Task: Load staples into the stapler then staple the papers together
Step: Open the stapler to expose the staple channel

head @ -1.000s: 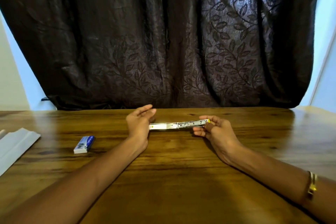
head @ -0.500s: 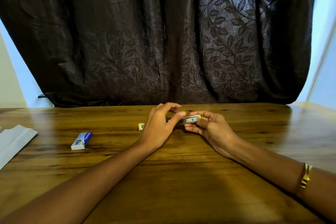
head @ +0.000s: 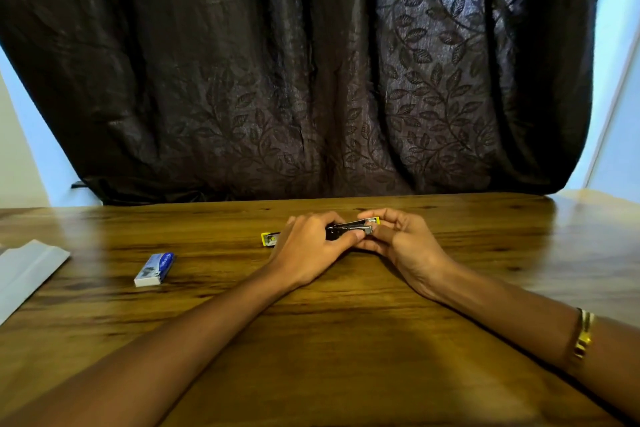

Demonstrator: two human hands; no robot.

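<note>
2 bare forearms reach over the wooden bench point(head: 346, 340), a gold bracelet point(head: 584, 334) on the right wrist. To the left lie white papers point(head: 26, 274) at the bench edge and, nearer the middle, a small blue and white staple box point(head: 154, 270). Farther on, the left hand point(head: 311, 250) and right hand point(head: 405, 246) meet, both curled closed on the stapler point(head: 349, 229), which sits low over the bench; its yellow end point(head: 269, 239) sticks out left of the left hand. A dark leaf-patterned curtain point(head: 311, 80) hangs behind.
</note>
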